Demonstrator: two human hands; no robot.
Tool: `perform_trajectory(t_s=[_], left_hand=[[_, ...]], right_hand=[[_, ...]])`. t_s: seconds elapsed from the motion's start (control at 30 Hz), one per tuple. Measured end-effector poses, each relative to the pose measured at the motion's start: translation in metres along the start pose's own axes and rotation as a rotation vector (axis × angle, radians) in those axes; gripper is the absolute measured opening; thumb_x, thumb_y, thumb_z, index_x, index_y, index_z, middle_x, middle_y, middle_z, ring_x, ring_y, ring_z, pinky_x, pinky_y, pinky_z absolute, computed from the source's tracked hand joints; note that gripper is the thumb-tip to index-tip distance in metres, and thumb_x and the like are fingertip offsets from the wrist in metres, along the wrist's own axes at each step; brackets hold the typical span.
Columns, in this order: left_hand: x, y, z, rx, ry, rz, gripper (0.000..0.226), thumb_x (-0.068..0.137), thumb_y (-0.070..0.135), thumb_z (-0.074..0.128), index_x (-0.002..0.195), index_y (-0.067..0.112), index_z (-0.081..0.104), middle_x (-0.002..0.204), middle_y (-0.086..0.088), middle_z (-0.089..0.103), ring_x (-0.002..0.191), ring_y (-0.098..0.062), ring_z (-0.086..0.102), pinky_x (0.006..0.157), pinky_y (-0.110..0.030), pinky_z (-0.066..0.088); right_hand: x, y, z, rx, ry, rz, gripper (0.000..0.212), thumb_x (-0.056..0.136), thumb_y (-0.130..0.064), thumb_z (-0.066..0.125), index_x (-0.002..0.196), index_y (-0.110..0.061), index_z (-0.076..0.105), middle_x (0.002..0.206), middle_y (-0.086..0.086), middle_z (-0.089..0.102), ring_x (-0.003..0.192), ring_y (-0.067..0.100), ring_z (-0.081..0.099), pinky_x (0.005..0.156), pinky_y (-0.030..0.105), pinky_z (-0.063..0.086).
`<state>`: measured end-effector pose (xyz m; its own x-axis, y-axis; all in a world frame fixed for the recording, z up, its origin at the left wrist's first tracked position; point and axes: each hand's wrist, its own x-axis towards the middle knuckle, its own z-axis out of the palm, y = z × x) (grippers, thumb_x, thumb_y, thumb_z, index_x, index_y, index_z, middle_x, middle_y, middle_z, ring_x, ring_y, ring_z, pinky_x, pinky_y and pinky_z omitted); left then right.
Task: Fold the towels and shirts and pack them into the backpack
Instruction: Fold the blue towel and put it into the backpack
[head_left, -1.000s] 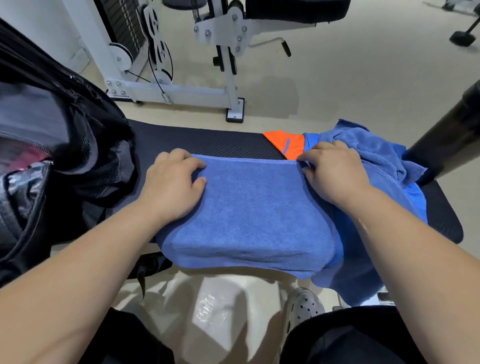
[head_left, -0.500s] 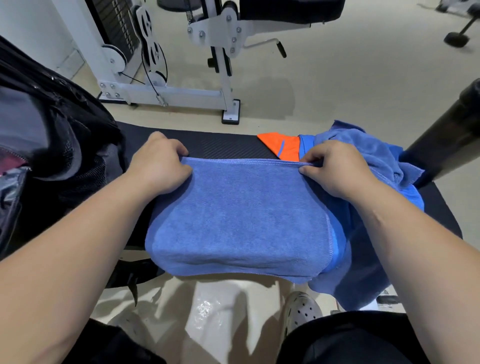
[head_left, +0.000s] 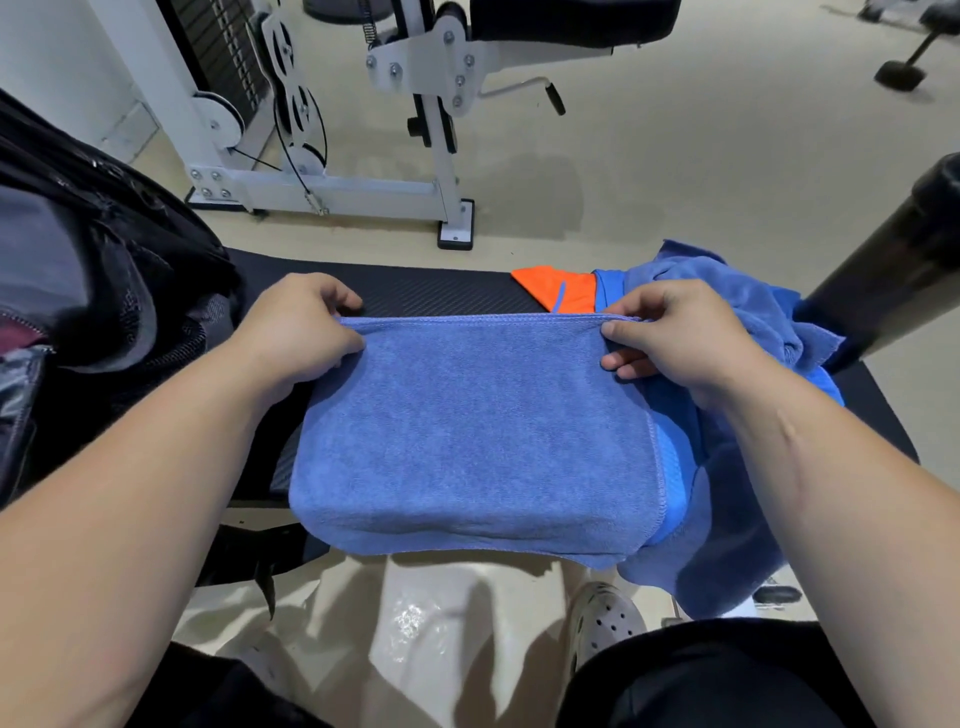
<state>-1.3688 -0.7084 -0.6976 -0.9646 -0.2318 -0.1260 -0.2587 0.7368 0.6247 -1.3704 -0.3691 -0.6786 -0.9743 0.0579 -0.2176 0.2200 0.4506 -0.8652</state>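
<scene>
Hanging a little over the near edge of the counter, the towel lies folded into a thick blue rectangle. Its rounded fold is nearest the person, above a pale shoe on the floor. Its open hem runs along the far side, and both hands are there: the left hand takes the far-left corner and the right hand the far-right corner. Each grip is closed on the hem, thumb on the near face and fingers curled over the far one. Holding both corners at once looks meant to keep the layers lined up and the hem taut, so the next fold, likely drawing this edge toward the near side or bringing one end across, comes out square. The towel's right end overlaps a blue pile of loose cloth that spills off the counter's near-right side; a careless pull could drag it along. Just beyond the hem an orange shirt shows beside the pile, not yet folded. The backpack sits at the left, close beside the left hand, seemingly open toward the towel, a short reach for packing. Farther off stands a white machine.
</scene>
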Motion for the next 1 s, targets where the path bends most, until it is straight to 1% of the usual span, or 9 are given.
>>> perform_trajectory(t_s=[0.1,0.23,0.37,0.53,0.63,0.77,0.83,0.9,1.0], left_hand=[[-0.002,0.004,-0.004,-0.094,0.012,-0.102,0.01,0.075,0.005,0.074,0.074,0.014,0.073,0.062,-0.011,0.071,0.052,-0.019,0.063,0.059,-0.027,0.053],[-0.006,0.012,-0.009,-0.402,-0.031,-0.173,0.009,0.08,-0.01,0.07,0.077,-0.001,0.067,0.073,-0.026,0.068,0.057,-0.026,0.066,0.06,-0.035,0.06],[-0.006,0.016,-0.012,-0.687,-0.029,-0.243,0.014,0.084,-0.013,0.065,0.082,0.001,0.063,0.076,-0.02,0.066,0.061,-0.025,0.069,0.061,-0.032,0.063],[0.006,0.026,-0.01,-0.881,0.152,-0.144,0.015,0.086,-0.009,0.066,0.081,0.005,0.065,0.079,-0.014,0.068,0.072,-0.025,0.071,0.081,-0.035,0.062],[0.01,0.027,-0.013,-0.847,0.193,0.003,0.01,0.085,0.0,0.07,0.09,0.007,0.075,0.09,-0.016,0.074,0.085,-0.024,0.072,0.091,-0.038,0.06],[-0.003,0.021,-0.019,-0.739,0.205,0.079,0.011,0.085,0.004,0.072,0.093,0.01,0.076,0.093,-0.017,0.075,0.088,-0.025,0.072,0.093,-0.047,0.059],[-0.016,0.018,-0.025,-0.648,0.155,0.112,0.011,0.086,0.003,0.073,0.091,0.012,0.076,0.093,-0.017,0.075,0.092,-0.03,0.074,0.091,-0.046,0.059],[-0.032,0.015,-0.034,-0.424,0.075,0.158,0.011,0.085,0.006,0.076,0.087,0.017,0.077,0.087,-0.012,0.076,0.09,-0.032,0.074,0.09,-0.043,0.059],[-0.058,0.012,-0.045,0.01,0.0,0.27,0.011,0.08,0.014,0.08,0.079,0.024,0.075,0.073,0.004,0.073,0.066,-0.014,0.066,0.071,-0.025,0.053]], right_hand=[[0.0,0.0,0.0,0.043,-0.001,0.018,0.009,0.091,0.0,0.069,0.099,0.004,0.069,0.083,0.017,0.069,0.072,0.029,0.075,0.067,0.037,0.064],[0.0,-0.001,-0.001,0.084,0.01,0.034,0.008,0.091,0.001,0.069,0.098,0.006,0.069,0.085,0.02,0.07,0.075,0.028,0.074,0.07,0.035,0.064],[0.0,-0.001,-0.002,0.088,0.073,-0.005,0.002,0.091,-0.001,0.069,0.089,-0.001,0.07,0.082,0.016,0.07,0.075,0.023,0.072,0.073,0.032,0.063],[0.014,-0.014,0.002,-0.157,0.318,-0.319,0.009,0.09,-0.017,0.069,0.086,-0.025,0.071,0.082,-0.013,0.069,0.077,0.005,0.064,0.074,0.021,0.05],[0.018,-0.022,0.002,-0.148,0.402,-0.454,0.009,0.091,-0.02,0.066,0.094,-0.027,0.07,0.094,-0.01,0.07,0.092,0.009,0.065,0.084,0.025,0.051],[0.01,-0.009,-0.01,-0.21,0.347,-0.465,0.01,0.09,-0.017,0.068,0.095,-0.025,0.07,0.1,-0.004,0.07,0.095,0.015,0.068,0.088,0.034,0.055],[-0.002,-0.006,-0.022,-0.247,0.263,-0.452,0.006,0.089,-0.013,0.071,0.093,-0.018,0.072,0.097,-0.003,0.071,0.091,0.016,0.069,0.086,0.029,0.055],[-0.017,-0.009,-0.033,-0.416,0.145,-0.478,0.004,0.086,-0.014,0.075,0.088,-0.016,0.072,0.092,-0.004,0.07,0.09,0.016,0.066,0.083,0.023,0.051],[-0.043,-0.015,-0.047,-0.633,-0.046,-0.463,0.012,0.081,-0.022,0.081,0.077,-0.021,0.069,0.083,-0.011,0.069,0.084,0.012,0.062,0.078,0.027,0.048]])
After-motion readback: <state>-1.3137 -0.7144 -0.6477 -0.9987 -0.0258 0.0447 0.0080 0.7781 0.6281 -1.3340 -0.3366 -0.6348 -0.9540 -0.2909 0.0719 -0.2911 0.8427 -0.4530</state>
